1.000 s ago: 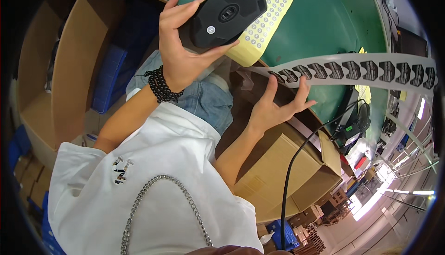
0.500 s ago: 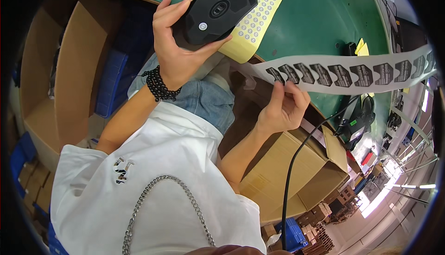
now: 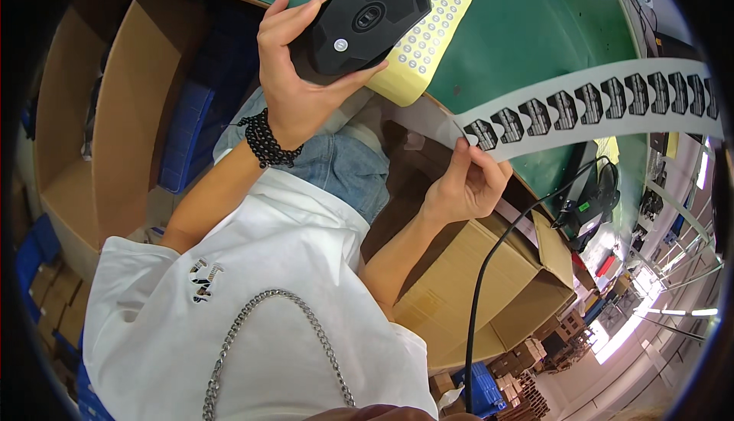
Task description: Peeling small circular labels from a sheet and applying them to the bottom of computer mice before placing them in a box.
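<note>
Near the tabletop's (image 3: 527, 39) edge, the left hand (image 3: 294, 88) clamped the presumably rigid wired mouse (image 3: 371, 16) by its sides; the right hand (image 3: 465, 185) pinched the flexible label strip (image 3: 589, 104).

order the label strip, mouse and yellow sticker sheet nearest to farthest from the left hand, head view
1. Mouse, held in the left hand
2. Yellow sticker sheet, just right of the mouse
3. Label strip, farther right, at the right hand

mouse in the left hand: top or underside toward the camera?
Underside: the black mouse in the left hand shows its oval sensor recess and a round pale sticker to the camera.
</note>
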Demonstrator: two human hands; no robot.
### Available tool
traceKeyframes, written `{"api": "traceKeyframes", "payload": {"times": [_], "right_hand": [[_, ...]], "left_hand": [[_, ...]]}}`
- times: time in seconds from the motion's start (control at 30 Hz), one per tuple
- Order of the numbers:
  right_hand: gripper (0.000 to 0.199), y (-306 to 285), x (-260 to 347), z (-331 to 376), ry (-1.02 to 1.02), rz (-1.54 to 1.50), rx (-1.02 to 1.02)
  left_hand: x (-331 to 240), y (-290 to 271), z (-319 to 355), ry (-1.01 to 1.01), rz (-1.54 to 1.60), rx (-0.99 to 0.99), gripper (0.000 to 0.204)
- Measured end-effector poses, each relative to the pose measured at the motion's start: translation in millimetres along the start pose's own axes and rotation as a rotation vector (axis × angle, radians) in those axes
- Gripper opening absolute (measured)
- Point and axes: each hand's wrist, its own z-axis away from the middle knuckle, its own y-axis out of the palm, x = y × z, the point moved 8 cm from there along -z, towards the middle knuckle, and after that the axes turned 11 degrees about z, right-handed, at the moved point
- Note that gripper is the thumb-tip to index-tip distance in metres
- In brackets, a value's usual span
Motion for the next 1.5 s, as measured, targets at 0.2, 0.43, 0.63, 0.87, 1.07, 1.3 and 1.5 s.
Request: {"api": "traceKeyframes", "payload": {"times": [0.2,0.43,0.63,0.87,1.07,1.3,1.5], "right_hand": [[0.025,-6,-12,21,-0.015,-0.013,-0.055],[0.029,-1,-28,50,0.132,-0.233,-0.070],[0.029,-24,-18,71,0.250,-0.209,0.042],[0.023,6,50,12,0.006,-0.726,0.169],[0.048,86,73,-35,0.265,-0.336,0.155],[0.054,127,87,-63,0.241,-0.251,0.322],[0.049,132,91,-66,0.140,-0.182,0.353]], "left_hand": [[-1,0,0,0.002,0.017,-0.003,0.088],[0,-1,-2,0.023,0.028,-0.027,0.087],[2,-3,-6,0.047,0.009,-0.028,0.089],[8,-5,4,0.105,0.040,-0.125,0.087],[8,4,4,0.125,0.064,-0.149,0.087],[11,-2,1,0.109,0.042,-0.153,0.087],[16,-2,3,0.105,0.059,-0.165,0.088]]}}
